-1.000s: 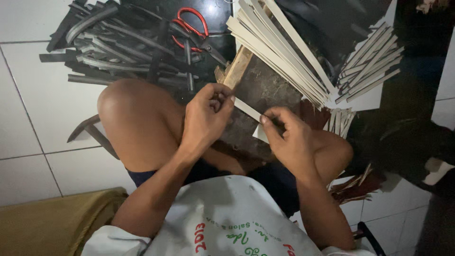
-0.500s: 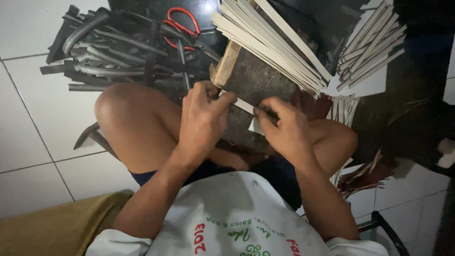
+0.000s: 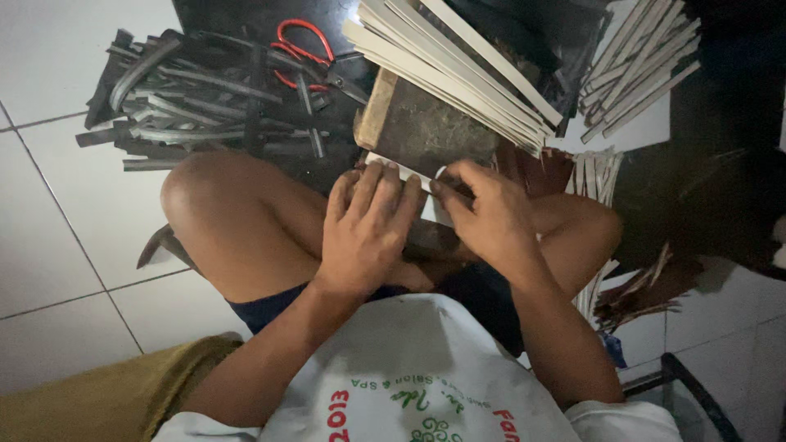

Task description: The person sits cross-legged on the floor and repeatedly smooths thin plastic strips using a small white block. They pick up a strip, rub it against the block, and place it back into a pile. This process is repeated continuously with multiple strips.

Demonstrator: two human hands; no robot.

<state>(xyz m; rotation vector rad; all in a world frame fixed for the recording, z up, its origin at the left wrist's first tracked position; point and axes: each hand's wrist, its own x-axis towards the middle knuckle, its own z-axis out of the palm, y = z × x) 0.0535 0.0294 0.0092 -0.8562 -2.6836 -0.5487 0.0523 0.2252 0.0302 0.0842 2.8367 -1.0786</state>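
Watching from the head camera, I went across the floor from the left. On the pale floor tiles (image 3: 57, 205) lay a heap of dark grey strips (image 3: 196, 98), curled and crossed over one another, and a pair of red-handled scissors (image 3: 304, 56) rested on its far edge. Below that heap was the person's bare left knee (image 3: 217, 209), folded in a cross-legged sit.

Next came the left hand (image 3: 364, 225), lying palm down with the fingers spread flat, pressing on a pale strip (image 3: 401, 169) that sat at the near edge of a dark wooden block (image 3: 426, 127). That hand was open and flat, clamping nothing. The strip ran slantwise between the two hands, just in front of the knees.

The right hand (image 3: 491, 217) met the strip's other end; its fingertips were pinched together there, but I could not tell for certain whether they actually gripped the strip or only pushed on it.

Over the block leaned a stack of long pale slats (image 3: 458, 69), and further right a smaller bundle of pale sticks (image 3: 634, 69) lay on a white sheet. Reddish-brown scraps (image 3: 647, 286) were scattered by the right knee.
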